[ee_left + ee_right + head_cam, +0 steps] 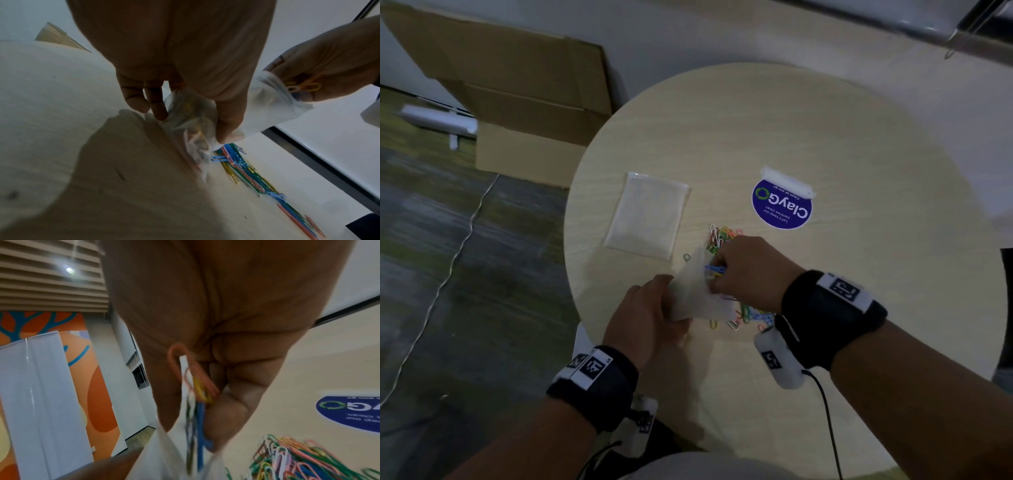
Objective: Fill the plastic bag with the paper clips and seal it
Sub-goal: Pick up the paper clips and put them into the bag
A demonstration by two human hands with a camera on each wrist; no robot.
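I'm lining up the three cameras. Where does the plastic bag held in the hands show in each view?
Head: the plastic bag sits at centre, gripped by the left hand.
Left wrist: the bag hangs mid-frame below the fingers.
Right wrist: only its mouth shows, at bottom centre.
Shared landmark: the loose paper clips on the table.

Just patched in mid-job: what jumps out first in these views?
At the near edge of the round table, the left hand holds a clear plastic bag open while the right hand pushes a pinch of coloured paper clips into its mouth. More clips lie loose beside them, a second flat bag lies further back, and a blue ClayGo sticker to the right.
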